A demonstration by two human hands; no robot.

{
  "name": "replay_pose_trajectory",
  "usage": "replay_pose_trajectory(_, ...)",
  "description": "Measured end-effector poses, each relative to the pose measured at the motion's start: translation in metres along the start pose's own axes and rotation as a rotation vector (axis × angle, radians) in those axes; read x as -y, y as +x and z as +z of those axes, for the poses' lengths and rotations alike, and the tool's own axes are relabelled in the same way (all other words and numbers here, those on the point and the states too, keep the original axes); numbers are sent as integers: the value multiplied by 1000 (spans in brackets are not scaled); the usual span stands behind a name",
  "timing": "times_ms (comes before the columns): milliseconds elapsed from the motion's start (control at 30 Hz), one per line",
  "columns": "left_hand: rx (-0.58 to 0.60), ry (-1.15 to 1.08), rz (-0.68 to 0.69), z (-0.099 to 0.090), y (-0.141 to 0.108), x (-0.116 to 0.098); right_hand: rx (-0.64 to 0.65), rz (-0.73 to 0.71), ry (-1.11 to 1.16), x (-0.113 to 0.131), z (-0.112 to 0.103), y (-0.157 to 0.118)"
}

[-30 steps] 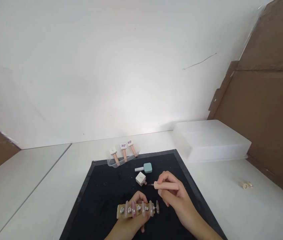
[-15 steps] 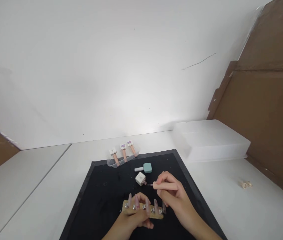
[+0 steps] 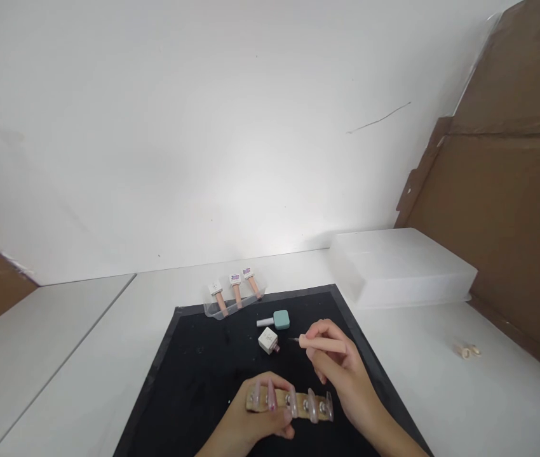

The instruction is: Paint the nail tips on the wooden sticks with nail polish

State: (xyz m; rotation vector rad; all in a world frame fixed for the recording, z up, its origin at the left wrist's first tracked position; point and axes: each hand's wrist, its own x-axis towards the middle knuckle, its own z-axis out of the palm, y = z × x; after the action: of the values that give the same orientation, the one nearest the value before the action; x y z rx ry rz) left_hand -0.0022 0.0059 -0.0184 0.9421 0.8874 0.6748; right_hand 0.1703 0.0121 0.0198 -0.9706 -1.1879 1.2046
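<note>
My left hand [image 3: 255, 416] is closed around a tan nail display stand [image 3: 301, 406], which bears several long false nails [image 3: 313, 405] on silver studs. In my right hand [image 3: 341, 368] is a pale pink nail polish brush cap [image 3: 323, 344], gripped between thumb and fingers. Its thin brush tip points left, apart from the white nail polish bottle [image 3: 268, 341]. That bottle lies uncapped on the black mat [image 3: 189, 368], its neck toward the lower right. Just behind it lies a mint green bottle [image 3: 281, 320] with a white cap.
Three white bottles with peach caps lean in a clear tray [image 3: 213, 310] at the mat's far edge. A translucent plastic box [image 3: 403, 266] stands at the back right. Small beige rings [image 3: 464, 351] lie on the white table, beside the cardboard wall [image 3: 503, 241].
My right hand has drawn the brush up and to the right, away from the bottle neck. The nail stand in my left hand has shifted right and slightly down, turning a little.
</note>
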Motion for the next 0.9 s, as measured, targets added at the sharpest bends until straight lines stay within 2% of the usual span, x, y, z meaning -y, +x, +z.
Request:
replay_pose_trajectory(200, 17, -23, 6, -3, 3, 4, 8, -12, 20, -5, -3, 1)
replay_pose_trajectory(467, 150, -69, 4, -8, 9, 19, 8, -30, 38, -4, -2, 2)
replay_pose_trajectory(633, 152, -192, -22, -6, -1, 12, 38, -89, 85, -8, -2, 1)
replay_pose_trajectory(767, 81, -375, -66, 0, -7, 6, 81, -90, 153, -9, -4, 2)
replay_pose_trajectory(900, 133, -403, -76, 2, -2, 7, 101, -94, 171, -8, -3, 2)
